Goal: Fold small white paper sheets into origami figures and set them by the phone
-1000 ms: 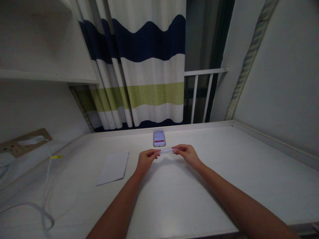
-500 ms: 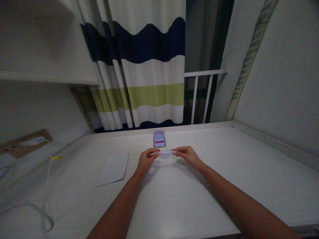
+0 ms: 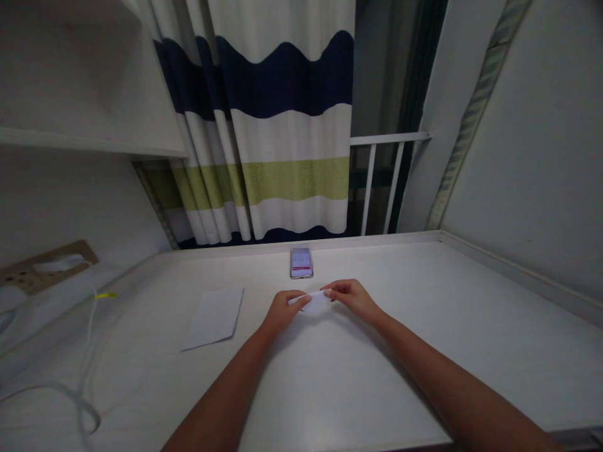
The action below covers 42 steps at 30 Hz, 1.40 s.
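Between my hands is a small folded piece of white paper (image 3: 317, 302), held a little above the white desk. My left hand (image 3: 282, 311) pinches its left end, with the thumb lying along the near face. At the right end, the thumb and fingers of my right hand (image 3: 351, 298) grip the top edge. The paper tilts, its right side higher than its left. Just beyond my hands a phone (image 3: 301, 262) with a lit screen lies on the desk. My fingers hide both ends of the paper.
A stack of white paper sheets (image 3: 215, 318) lies left of my left arm. Farther left, a white cable (image 3: 88, 351) with a yellow tie runs from a wall socket panel (image 3: 47, 267). A striped curtain (image 3: 296, 138) and white railing (image 3: 389, 137) stand behind the desk (image 3: 424, 326).
My left hand has moved slightly right and nearer to me, closer to the right hand. The paper has gone from level to tilted and shows more of its face.
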### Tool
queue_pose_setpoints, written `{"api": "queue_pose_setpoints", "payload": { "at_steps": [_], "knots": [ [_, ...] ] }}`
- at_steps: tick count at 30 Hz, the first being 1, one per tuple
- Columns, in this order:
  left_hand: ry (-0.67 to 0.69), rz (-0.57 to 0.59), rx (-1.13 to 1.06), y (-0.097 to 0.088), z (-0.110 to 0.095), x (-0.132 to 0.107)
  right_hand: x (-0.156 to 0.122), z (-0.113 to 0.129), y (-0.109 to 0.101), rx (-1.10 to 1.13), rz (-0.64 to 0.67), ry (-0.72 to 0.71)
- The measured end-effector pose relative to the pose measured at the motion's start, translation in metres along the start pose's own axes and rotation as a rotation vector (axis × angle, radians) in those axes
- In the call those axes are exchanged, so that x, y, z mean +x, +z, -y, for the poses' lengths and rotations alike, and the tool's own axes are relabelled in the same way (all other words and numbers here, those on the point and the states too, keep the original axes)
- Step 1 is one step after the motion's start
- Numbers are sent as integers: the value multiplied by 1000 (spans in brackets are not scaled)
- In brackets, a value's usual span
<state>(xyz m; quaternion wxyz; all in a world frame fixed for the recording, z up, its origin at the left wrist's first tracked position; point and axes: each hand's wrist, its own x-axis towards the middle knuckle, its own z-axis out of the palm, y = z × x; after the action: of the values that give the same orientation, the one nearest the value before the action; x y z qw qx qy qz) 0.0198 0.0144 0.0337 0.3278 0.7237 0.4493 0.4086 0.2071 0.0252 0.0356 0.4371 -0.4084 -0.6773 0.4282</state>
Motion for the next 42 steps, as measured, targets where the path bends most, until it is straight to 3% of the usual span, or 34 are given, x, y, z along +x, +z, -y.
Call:
{"api": "queue_pose_setpoints", "payload": {
  "at_steps": [18,27,42],
  "knots": [
    [-22,77,26,-2,-2,-1,-3,6,-9,-202,109,-75],
    [11,31,14,0,0,-3,-6,7,5,-155,118,-93],
    [105,88,79,1,-6,-8,-11,12,9,-247,120,-197]
  ]
}}
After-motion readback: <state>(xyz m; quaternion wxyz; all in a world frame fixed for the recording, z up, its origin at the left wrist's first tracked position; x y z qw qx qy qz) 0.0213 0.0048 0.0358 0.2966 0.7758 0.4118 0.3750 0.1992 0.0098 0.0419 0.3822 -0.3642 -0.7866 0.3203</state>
